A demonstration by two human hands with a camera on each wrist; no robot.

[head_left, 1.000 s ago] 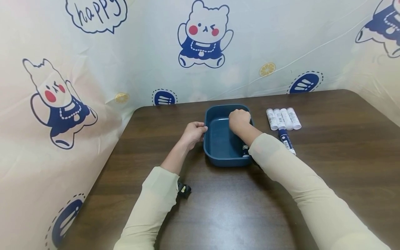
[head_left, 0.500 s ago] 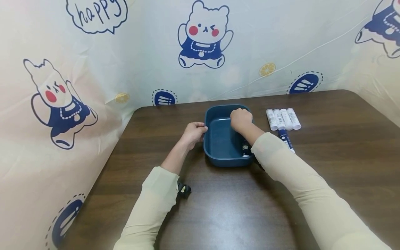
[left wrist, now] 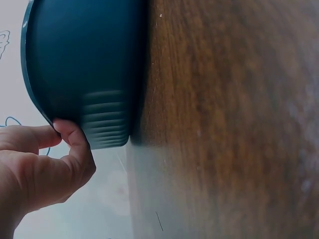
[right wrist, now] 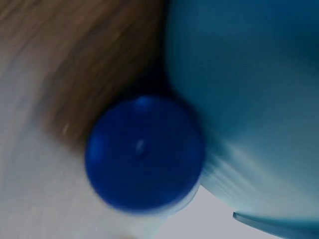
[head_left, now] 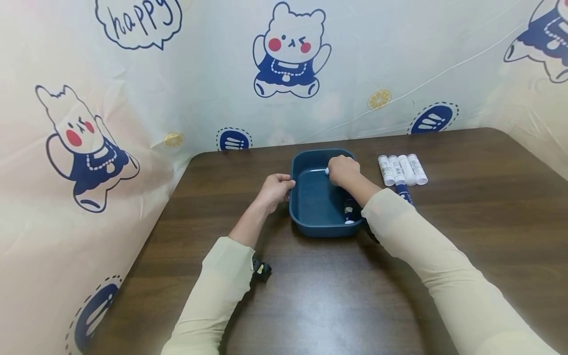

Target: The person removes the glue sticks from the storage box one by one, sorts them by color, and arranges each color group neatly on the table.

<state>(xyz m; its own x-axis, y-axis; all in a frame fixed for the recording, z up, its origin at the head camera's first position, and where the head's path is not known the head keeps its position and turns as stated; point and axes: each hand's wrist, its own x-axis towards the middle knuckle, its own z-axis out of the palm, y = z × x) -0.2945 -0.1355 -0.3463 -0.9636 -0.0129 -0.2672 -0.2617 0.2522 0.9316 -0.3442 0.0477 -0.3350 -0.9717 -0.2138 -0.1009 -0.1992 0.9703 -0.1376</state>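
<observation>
My left hand (head_left: pixel 275 191) pinches the left rim of a dark blue plastic bin (head_left: pixel 326 230) between thumb and fingers. The left wrist view shows the same hand (left wrist: pixel 55 164) at the rim of the bin (left wrist: pixel 84 55). My right hand (head_left: pixel 346 171) is curled inside the bin near its far right corner, and the white end of a glue stick (head_left: pixel 327 171) peeks out beside its fingers. Another dark blue glue stick (head_left: pixel 349 211) lies in the near right corner. In the right wrist view a round blue cap (right wrist: pixel 144 154) sits against the bin's outer wall (right wrist: pixel 249 99); the hand is hidden there.
Several white tubes (head_left: pixel 401 170) lie side by side on the brown wooden table (head_left: pixel 301 296), right of the bin. A blue glue stick (head_left: pixel 403 192) lies below them, partly behind the right sleeve (head_left: pixel 417 246). A printed curtain (head_left: pixel 346 59) hangs behind the table.
My right hand has shifted slightly right within the bin, and a white end now shows beside its fingers. The right sleeve covers more of the glue stick outside. The left hand stays put.
</observation>
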